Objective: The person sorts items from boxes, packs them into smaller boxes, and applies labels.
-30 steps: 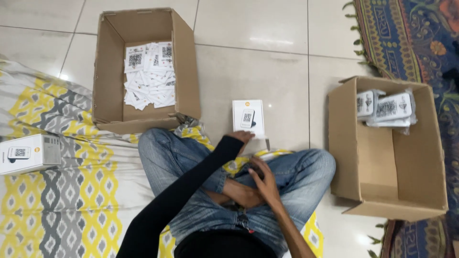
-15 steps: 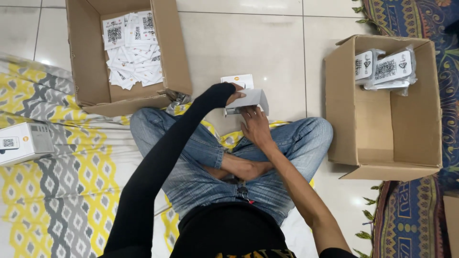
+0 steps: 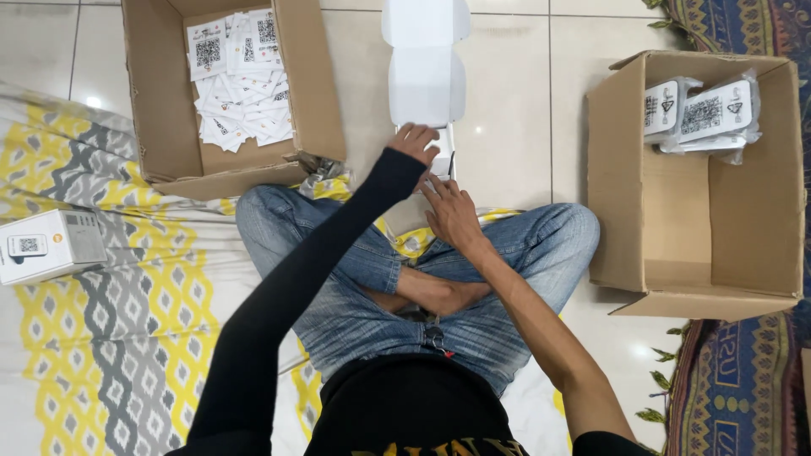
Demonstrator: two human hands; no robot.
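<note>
A small white box (image 3: 425, 80) lies on the tiled floor in front of my crossed legs, its lid flaps folded out flat away from me. My left hand (image 3: 417, 140), in a black sleeve, rests on the box's near end with fingers over its edge. Just below it, my right hand (image 3: 450, 211) touches the same end with fingers spread. What is inside the box is hidden by my hands.
An open cardboard box (image 3: 317, 93) at left holds several white printed cards (image 3: 241, 76). A second cardboard box (image 3: 617, 169) at right holds wrapped white devices (image 3: 705, 114). Another white box (image 3: 51, 245) sits on the yellow-grey patterned cloth (image 3: 127, 338). Rug (image 3: 743, 397) at right.
The white box's lid has swung fully open, away from me. My left hand moved up onto the box's near end; my right hand stayed at that edge.
</note>
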